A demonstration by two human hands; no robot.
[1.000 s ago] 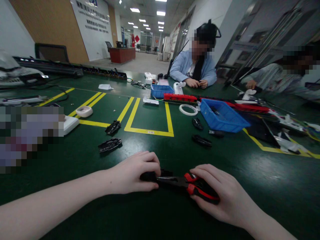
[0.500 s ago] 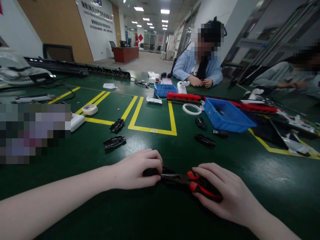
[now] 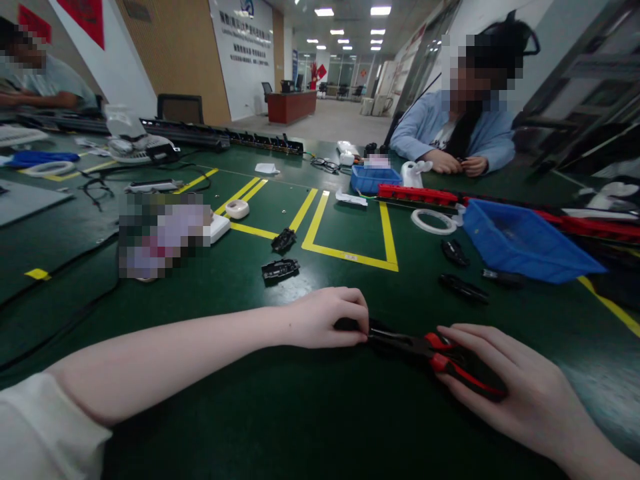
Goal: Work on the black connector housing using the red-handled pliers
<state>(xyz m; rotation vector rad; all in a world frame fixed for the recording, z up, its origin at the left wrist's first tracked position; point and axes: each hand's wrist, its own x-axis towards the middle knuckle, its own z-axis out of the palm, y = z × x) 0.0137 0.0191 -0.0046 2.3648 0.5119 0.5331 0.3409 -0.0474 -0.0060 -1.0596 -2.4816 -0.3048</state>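
Observation:
My right hand (image 3: 525, 380) is closed around the red and black handles of a pair of long-nose pliers (image 3: 440, 360), whose jaws point left. At the jaw tips, my left hand (image 3: 327, 320) pinches a small black part (image 3: 346, 325), mostly hidden by my fingers. Whether the jaws grip that part, I cannot tell. Beyond my left hand lie a black plastic shell piece (image 3: 280, 269) and another black piece (image 3: 284, 240). Further right, beyond the pliers, rest a long black piece (image 3: 463, 288), a smaller black piece (image 3: 455, 253) and a dark block-like piece (image 3: 503, 278).
A blue bin (image 3: 530, 243) stands at right, beside a white tape roll (image 3: 433, 221). Red strips (image 3: 420, 195) run behind it, near a smaller blue bin (image 3: 375, 179). A co-worker in a blue shirt (image 3: 415, 137) sits across the green table. Black cables (image 3: 65, 320) lie at left.
The view has turned left, so everything sits further right in the picture, and another person shows at far left. Both hands keep their holds on the pliers and the black part.

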